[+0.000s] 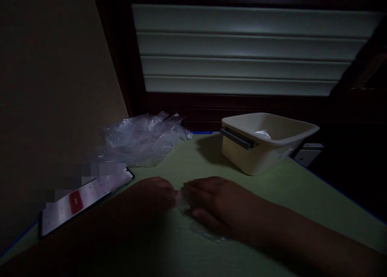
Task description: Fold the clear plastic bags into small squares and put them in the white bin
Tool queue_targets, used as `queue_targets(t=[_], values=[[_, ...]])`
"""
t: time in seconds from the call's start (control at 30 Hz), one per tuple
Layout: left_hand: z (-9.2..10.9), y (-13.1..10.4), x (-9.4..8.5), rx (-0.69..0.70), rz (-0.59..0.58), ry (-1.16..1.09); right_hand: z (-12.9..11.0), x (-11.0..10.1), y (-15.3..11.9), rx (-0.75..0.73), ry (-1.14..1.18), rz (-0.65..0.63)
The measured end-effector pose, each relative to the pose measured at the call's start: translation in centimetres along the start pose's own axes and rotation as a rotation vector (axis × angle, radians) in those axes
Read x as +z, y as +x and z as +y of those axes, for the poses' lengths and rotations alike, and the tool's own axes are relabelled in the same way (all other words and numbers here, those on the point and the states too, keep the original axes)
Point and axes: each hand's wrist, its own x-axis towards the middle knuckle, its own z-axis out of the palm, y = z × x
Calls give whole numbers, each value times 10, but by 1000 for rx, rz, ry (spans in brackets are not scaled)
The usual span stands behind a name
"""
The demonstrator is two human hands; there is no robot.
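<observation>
My left hand [157, 193] is closed at the middle of the green table [181, 248], its fingertips pinching the edge of a small clear plastic piece [182, 202]. Facing it, my right hand [211, 202] lies over the same plastic with its fingers stretched out and palm down. Part of the plastic [207, 232] shows below my right hand, flat on the table; the rest is hidden beneath the fingers.
A heap of clear plastic bags [142, 140] lies at the back left. A lit phone [75, 202] is at the left edge. At the back right stands a cream bin [250, 154] with a grey handle and some clear plastic inside. Behind is a slatted panel [242, 47].
</observation>
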Motion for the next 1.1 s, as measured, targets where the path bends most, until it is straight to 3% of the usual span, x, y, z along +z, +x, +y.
queue_targets(t=[0.13,0.3,0.4,0.57,0.67,0.77,0.87,1.0,1.1], values=[[-9,-1,7,71,37,-47,-10,4,-4,48,32,-124],[-18,-1,19,119,74,-97,9,-3,-34,202,8,-259],[-16,-2,22,101,105,-130,24,-3,-60,292,4,-237],[-15,-3,25,97,155,-152,39,0,-91,386,116,-94],[-16,-4,27,95,179,-148,43,-4,-84,433,208,8],[-15,-3,27,65,206,-157,51,-7,-60,382,233,112],[-11,-1,25,22,227,-159,64,-4,-39,377,218,141],[-3,2,17,-96,228,-148,74,5,-27,380,253,138],[4,4,11,-261,285,-258,71,11,-27,379,301,198]])
